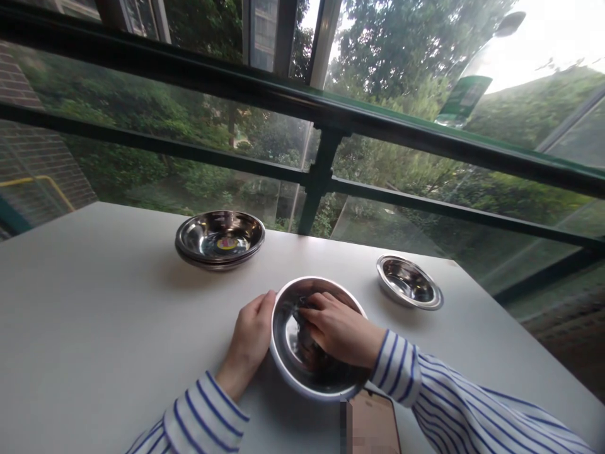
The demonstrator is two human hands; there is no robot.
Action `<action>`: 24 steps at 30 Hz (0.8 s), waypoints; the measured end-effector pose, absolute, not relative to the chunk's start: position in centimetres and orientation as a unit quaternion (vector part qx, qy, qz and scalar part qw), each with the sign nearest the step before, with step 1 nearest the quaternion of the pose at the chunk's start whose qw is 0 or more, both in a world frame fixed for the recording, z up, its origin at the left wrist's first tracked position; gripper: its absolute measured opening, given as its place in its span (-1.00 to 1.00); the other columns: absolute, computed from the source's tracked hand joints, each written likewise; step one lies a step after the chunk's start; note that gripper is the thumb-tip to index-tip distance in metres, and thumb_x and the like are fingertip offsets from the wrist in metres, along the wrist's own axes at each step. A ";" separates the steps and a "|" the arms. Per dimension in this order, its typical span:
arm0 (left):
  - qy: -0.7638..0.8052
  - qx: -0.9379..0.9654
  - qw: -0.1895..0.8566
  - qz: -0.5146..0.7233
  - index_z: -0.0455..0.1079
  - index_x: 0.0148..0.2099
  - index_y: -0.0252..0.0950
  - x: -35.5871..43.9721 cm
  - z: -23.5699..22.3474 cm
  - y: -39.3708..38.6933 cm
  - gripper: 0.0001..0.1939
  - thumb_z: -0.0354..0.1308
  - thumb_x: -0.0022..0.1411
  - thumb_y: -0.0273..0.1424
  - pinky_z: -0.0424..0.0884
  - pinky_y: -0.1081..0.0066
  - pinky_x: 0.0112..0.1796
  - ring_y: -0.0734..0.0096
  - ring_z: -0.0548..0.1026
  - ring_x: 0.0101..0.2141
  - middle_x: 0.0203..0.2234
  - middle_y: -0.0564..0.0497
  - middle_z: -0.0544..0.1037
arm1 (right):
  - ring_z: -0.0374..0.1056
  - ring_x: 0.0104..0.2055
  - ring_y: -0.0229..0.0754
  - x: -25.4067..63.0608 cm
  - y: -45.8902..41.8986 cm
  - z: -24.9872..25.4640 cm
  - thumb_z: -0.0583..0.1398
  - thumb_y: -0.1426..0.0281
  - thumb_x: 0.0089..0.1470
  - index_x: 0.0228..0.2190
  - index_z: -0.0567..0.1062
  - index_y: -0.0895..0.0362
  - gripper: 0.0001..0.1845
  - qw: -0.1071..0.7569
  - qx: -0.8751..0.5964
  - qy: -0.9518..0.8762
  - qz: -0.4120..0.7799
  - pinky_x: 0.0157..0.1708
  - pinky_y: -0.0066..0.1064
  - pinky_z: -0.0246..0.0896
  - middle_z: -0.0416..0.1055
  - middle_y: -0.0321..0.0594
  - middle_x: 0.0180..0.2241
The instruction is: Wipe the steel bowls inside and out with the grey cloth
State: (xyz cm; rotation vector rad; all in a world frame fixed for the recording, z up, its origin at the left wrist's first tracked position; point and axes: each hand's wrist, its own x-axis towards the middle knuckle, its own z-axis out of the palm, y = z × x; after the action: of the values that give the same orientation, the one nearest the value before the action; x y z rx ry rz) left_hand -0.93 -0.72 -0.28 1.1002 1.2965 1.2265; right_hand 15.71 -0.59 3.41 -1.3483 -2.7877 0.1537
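Here, your left hand [251, 334] presses against the outer left side of the large bowl [326, 378], near table centre; its finger spread is unclear. Your right hand [338, 325] reaches inside, fingers bent; whether they grip anything cannot be told. Stacked bowls [220, 243] sit far left, a smaller bowl [409, 282] right.

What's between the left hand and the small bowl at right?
The large metal bowl, right hand reaching inside it; seen in the head view.
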 end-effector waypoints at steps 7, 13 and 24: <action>0.538 0.426 0.503 0.526 0.31 -0.55 -0.28 -0.8 -0.5 -0.7 -0.66 0.06 0.06 -0.11 0.23 0.44 -0.50 0.39 0.32 -0.56 -0.68 0.11 0.33 | 0.21 -0.21 -0.08 15.0 -1.8 4.2 0.04 0.42 0.12 -0.23 0.47 0.21 -0.74 -0.006 -0.377 -0.925 0.053 -0.17 -0.27 0.18 0.36 -0.04 -0.29; 0.515 0.422 0.534 0.520 0.37 -0.52 -0.30 -0.9 -0.3 -0.7 -0.68 0.10 0.04 -0.13 0.28 0.42 -0.47 0.38 0.35 -0.54 -0.66 0.10 0.38 | 0.21 -0.17 -0.08 15.1 -2.2 3.7 0.03 0.37 0.15 -0.21 0.46 0.19 -0.73 -0.014 -0.340 -0.938 0.064 -0.12 -0.26 0.18 0.35 -0.06 -0.30; 0.476 0.390 0.572 0.543 0.48 -0.35 -0.33 -0.8 -0.4 -0.9 -0.70 0.12 0.07 -0.18 0.29 0.44 -0.44 0.40 0.37 -0.51 -0.57 0.04 0.50 | 0.21 -0.14 -0.06 15.2 -1.5 3.3 0.04 0.41 0.14 -0.21 0.46 0.20 -0.75 -0.015 -0.340 -0.938 0.060 -0.12 -0.27 0.17 0.37 -0.06 -0.32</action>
State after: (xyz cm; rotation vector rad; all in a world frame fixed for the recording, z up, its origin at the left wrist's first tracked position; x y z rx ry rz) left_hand -0.78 -0.89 -0.36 0.9136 1.1154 1.2723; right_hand 15.18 -1.54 3.33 -1.0780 -2.9763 0.1894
